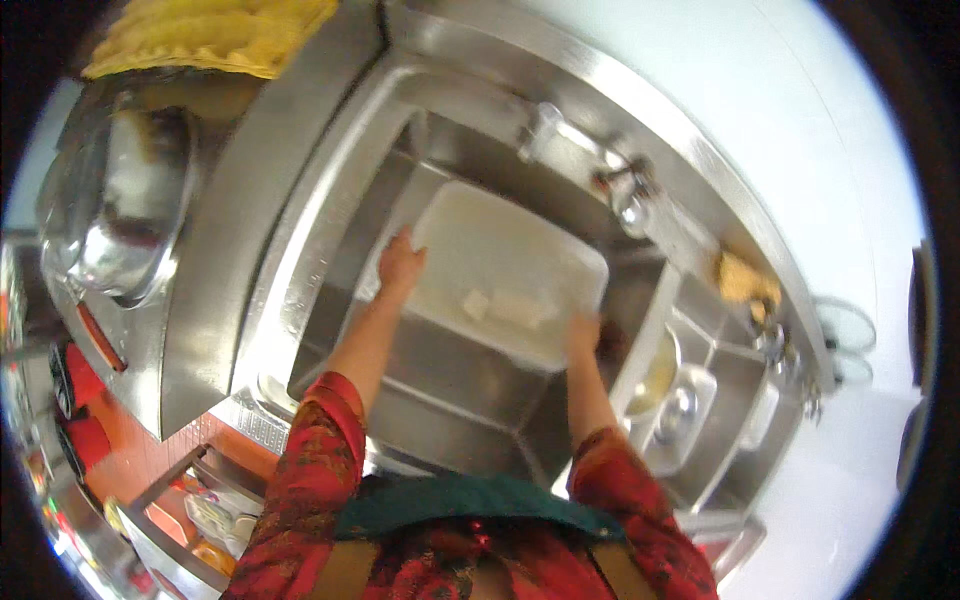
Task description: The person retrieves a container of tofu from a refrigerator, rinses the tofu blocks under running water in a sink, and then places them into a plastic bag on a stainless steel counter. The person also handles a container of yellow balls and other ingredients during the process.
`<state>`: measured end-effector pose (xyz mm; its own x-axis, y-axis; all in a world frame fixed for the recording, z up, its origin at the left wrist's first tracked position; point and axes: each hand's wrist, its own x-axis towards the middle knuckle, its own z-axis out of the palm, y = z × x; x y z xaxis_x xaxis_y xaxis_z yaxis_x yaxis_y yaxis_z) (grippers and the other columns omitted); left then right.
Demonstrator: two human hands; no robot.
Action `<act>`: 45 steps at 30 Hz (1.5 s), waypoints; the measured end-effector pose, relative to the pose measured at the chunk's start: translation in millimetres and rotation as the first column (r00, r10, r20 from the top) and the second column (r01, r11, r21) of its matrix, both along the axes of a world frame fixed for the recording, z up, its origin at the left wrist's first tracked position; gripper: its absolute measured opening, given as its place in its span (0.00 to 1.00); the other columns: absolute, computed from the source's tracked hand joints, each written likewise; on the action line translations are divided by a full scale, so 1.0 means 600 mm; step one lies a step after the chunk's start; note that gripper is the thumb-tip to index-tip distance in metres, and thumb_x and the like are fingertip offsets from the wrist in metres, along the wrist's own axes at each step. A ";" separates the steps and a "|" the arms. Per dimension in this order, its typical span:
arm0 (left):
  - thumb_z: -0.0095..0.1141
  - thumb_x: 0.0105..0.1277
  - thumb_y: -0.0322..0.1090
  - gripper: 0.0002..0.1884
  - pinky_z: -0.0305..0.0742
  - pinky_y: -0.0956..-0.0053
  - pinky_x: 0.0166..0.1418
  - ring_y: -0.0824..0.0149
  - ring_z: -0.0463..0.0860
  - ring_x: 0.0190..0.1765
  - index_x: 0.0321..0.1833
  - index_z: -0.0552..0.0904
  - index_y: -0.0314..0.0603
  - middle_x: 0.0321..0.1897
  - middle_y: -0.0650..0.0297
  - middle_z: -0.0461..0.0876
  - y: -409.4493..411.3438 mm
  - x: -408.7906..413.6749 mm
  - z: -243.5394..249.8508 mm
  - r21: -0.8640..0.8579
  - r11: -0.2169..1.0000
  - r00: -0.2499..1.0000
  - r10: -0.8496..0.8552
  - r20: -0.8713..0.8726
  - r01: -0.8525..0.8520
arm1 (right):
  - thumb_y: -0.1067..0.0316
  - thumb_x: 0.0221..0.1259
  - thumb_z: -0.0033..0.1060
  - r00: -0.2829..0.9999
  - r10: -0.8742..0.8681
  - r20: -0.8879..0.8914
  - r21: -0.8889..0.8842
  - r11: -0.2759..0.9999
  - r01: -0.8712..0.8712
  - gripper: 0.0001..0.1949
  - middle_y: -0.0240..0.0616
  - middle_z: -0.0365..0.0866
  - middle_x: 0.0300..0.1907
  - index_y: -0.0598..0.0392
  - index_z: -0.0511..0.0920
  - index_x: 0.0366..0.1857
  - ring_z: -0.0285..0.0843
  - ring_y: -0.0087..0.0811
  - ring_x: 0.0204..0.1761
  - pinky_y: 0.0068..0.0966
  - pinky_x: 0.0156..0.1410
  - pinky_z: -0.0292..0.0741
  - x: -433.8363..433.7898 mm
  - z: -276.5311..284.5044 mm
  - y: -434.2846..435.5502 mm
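A whitish rectangular plastic tub (499,247) lies in a deep stainless steel sink (442,367). My left hand (401,262) is at the tub's left edge, thumb and fingers about the rim. At its lower right edge is my right hand (583,334), blurred, its fingers partly lost against the tub. Pale, blurred pieces (510,307) show at the near side of the tub's bottom; what they are I cannot tell.
A metal faucet (634,210) stands on the sink's back ledge. To the right, smaller sink basins hold a metal container (686,416) and a bowl (656,371). On the left counter sits a shiny metal basin (135,217), with a yellow cloth (217,34) behind it.
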<state>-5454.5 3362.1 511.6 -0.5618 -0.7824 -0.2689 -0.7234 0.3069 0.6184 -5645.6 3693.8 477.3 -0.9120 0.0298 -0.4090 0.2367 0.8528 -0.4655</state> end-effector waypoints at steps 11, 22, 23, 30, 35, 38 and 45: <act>0.51 0.55 0.33 0.18 0.73 0.55 0.49 0.48 0.79 0.45 0.49 0.75 0.39 0.39 0.49 0.79 0.021 0.081 -0.031 0.216 0.976 0.998 0.052 -0.043 -0.041 | 0.59 0.56 0.58 0.983 -0.160 0.087 -0.393 0.902 0.181 0.22 0.51 0.72 0.51 0.61 0.68 0.50 0.72 0.44 0.47 0.43 0.50 0.71 0.027 0.057 -0.009; 0.50 0.51 0.35 0.15 0.74 0.59 0.49 0.48 0.80 0.45 0.41 0.79 0.42 0.35 0.51 0.82 0.114 0.247 0.272 0.318 0.853 0.900 0.435 0.000 -0.413 | 0.49 0.52 0.65 0.982 0.154 0.105 -0.359 0.927 -0.107 0.30 0.47 0.72 0.54 0.57 0.71 0.56 0.70 0.44 0.50 0.41 0.54 0.68 0.068 0.296 -0.008; 0.50 0.51 0.35 0.14 0.74 0.60 0.49 0.48 0.81 0.44 0.40 0.79 0.41 0.35 0.52 0.82 0.129 0.266 0.295 0.330 0.833 0.873 0.485 -0.047 -0.445 | 0.50 0.52 0.65 0.981 0.181 0.070 -0.395 0.908 -0.140 0.28 0.45 0.74 0.51 0.58 0.73 0.53 0.70 0.42 0.47 0.40 0.53 0.68 0.074 0.320 -0.009; 0.52 0.50 0.34 0.16 0.73 0.64 0.46 0.53 0.82 0.41 0.42 0.81 0.40 0.35 0.51 0.83 0.218 0.371 0.407 0.448 0.732 0.698 0.660 -0.277 -0.514 | 0.63 0.52 0.65 0.831 0.556 0.018 -0.612 0.663 -0.430 0.21 0.42 0.76 0.43 0.63 0.74 0.48 0.69 0.37 0.42 0.36 0.49 0.69 0.120 0.532 -0.022; 0.54 0.49 0.33 0.14 0.73 0.69 0.43 0.63 0.80 0.37 0.39 0.81 0.36 0.31 0.56 0.82 0.269 0.458 0.410 0.553 0.662 0.479 0.749 -0.459 -0.505 | 0.65 0.54 0.60 0.801 0.590 -0.103 -0.568 0.626 -0.534 0.20 0.46 0.77 0.44 0.65 0.73 0.50 0.73 0.38 0.42 0.34 0.48 0.71 0.150 0.560 -0.036; 0.56 0.48 0.32 0.13 0.73 0.70 0.42 0.66 0.79 0.37 0.37 0.81 0.35 0.31 0.57 0.81 0.299 0.522 0.439 0.501 0.654 0.490 0.757 -0.433 -0.567 | 0.66 0.53 0.58 0.756 0.641 -0.130 -0.592 0.561 -0.578 0.19 0.47 0.77 0.41 0.68 0.73 0.46 0.74 0.38 0.40 0.32 0.44 0.71 0.217 0.625 -0.047; 0.58 0.49 0.31 0.09 0.72 0.71 0.38 0.67 0.77 0.33 0.31 0.80 0.35 0.26 0.60 0.78 0.371 0.697 0.486 0.560 0.598 0.275 0.785 -0.556 -0.573 | 0.67 0.52 0.57 0.609 0.781 -0.139 -0.664 0.383 -0.642 0.17 0.46 0.77 0.39 0.67 0.72 0.43 0.75 0.37 0.38 0.32 0.43 0.72 0.380 0.632 -0.098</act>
